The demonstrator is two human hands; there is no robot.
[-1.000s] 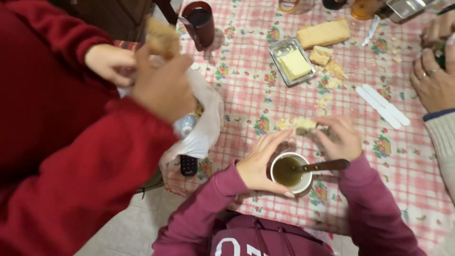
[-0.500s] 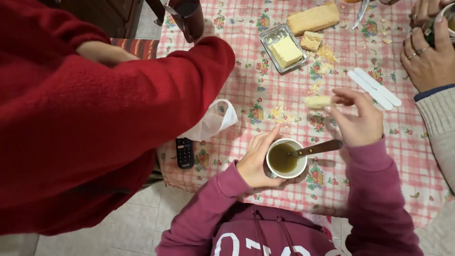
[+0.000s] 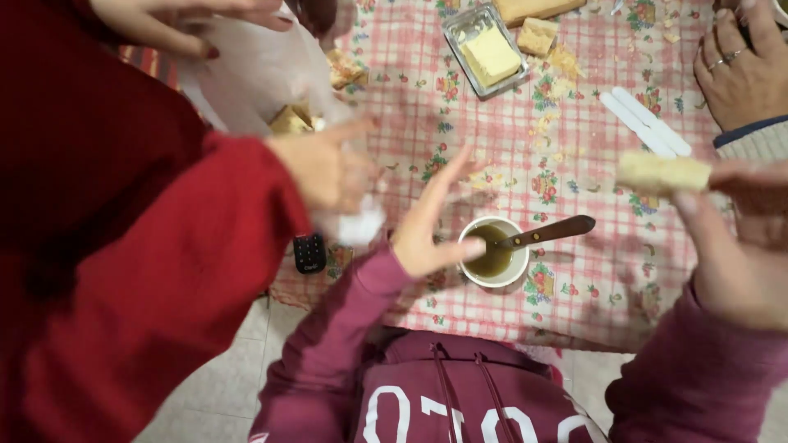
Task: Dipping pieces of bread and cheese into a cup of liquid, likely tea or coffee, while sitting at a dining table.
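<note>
Left hand (image 3: 427, 226): open, fingers spread and apart, holding nothing – thumb tip touching the rim of the cup (image 3: 494, 253).
Right hand (image 3: 735, 246): raised close to the camera and blurred; fingers pinched together on a bread piece (image 3: 663, 173), its wrist cut off by the right frame edge.
Cup: white, with greenish liquid, near the front edge of the table (image 3: 624, 271); a brown-handled spoon (image 3: 546, 232) rests in it, handle pointing right.
Bread piece: pale, oblong, held in the air above the right part of the table, not touching it.
Hidden or unclear: a person in a red sleeve (image 3: 164, 271) covers the left side; that person's hands grip a white bag (image 3: 254, 74), blurred, with bread partly showing inside – how much I cannot tell.
Remote (image 3: 309, 253): black, at the front-left table edge, partly covered by the bag.
Butter dish (image 3: 486, 49): clear, rectangular, with a yellow block, near the far edge.
Sticks (image 3: 644, 123): 2 white flat ones, side by side, right of the dish.
Far right corner: another person's ringed hand (image 3: 739, 70), cut off by the frame.
</note>
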